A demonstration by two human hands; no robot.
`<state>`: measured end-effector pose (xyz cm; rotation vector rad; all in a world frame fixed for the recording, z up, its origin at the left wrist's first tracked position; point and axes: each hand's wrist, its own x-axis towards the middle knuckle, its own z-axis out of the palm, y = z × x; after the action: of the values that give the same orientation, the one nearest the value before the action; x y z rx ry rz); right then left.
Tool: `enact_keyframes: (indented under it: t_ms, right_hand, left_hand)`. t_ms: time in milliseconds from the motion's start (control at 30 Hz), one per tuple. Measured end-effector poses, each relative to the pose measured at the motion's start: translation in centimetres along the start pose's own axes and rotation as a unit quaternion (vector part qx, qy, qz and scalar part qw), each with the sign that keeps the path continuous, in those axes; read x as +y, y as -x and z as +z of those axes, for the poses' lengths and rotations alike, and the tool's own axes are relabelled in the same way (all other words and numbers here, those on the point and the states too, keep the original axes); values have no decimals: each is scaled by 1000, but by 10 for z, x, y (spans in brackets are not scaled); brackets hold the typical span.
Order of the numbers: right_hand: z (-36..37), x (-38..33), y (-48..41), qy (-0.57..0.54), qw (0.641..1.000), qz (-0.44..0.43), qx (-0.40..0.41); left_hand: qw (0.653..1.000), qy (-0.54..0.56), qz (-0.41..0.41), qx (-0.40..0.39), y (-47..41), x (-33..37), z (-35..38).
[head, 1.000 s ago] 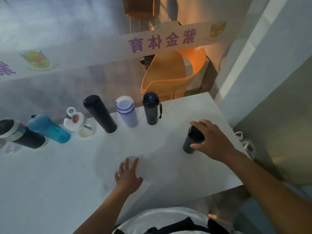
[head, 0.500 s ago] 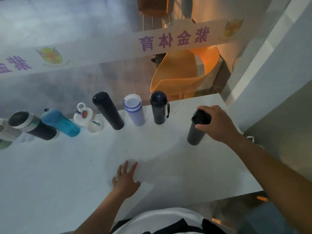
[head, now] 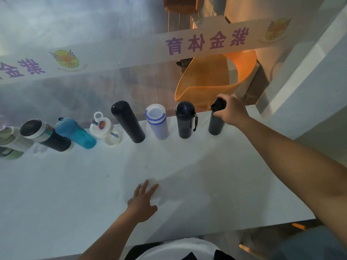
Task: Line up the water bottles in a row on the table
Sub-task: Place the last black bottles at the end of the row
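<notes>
Several bottles stand in a row along the far edge of the white table (head: 187, 194). My right hand (head: 232, 110) grips the cap of a dark flask (head: 216, 124) at the row's right end; its base touches the table. To its left stand a dark bottle with a strap (head: 185, 120), a white bottle with blue rings (head: 157, 121), a tall black flask (head: 127, 121), a clear bottle with a white ring lid (head: 105, 130), a blue bottle (head: 75, 133), a black and silver flask (head: 44, 136) and a white and green bottle (head: 11, 143). My left hand (head: 142, 200) rests flat on the table, fingers apart.
A glass wall with a frosted band of purple lettering (head: 206, 42) runs right behind the row. An orange chair (head: 212, 76) sits beyond the glass. The table's right edge (head: 293, 175) is close to my right forearm, next to a white wall (head: 309, 81).
My right hand has carried the dark flask away from the middle right of the table to the far edge, at the right end of the row. My left hand has stayed flat.
</notes>
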<state>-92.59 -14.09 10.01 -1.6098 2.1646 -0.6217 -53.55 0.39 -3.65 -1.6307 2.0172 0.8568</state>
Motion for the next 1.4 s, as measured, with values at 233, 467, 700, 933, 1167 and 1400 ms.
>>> enact_keyframes:
  t_ms: [233,467,700,933,1167,1400]
  right_hand:
    - [5,-1,1,0,1000,6,7]
    - [4,-4,1,-1,1000,15,12]
    - [6,-5,4,5,1000,16,4]
    - [19,-37,11,89,986,-133,54]
    - [53,-73,11,104,978,-147,-101]
    - [60,-78,2,76,985,-125,-94]
  left_hand:
    - [1000,-16,9,-3,1,-2,0]
    - [1000,-19,15,-9,2,-3,-4]
    - [1000,-13,21,-11,3,-6,-7]
    - [1000,-10,20,0,5,-11,-6]
    - [1000,-2,23,-3,4,-13,-7]
    - [1000,4,27,4,7,-16,-7]
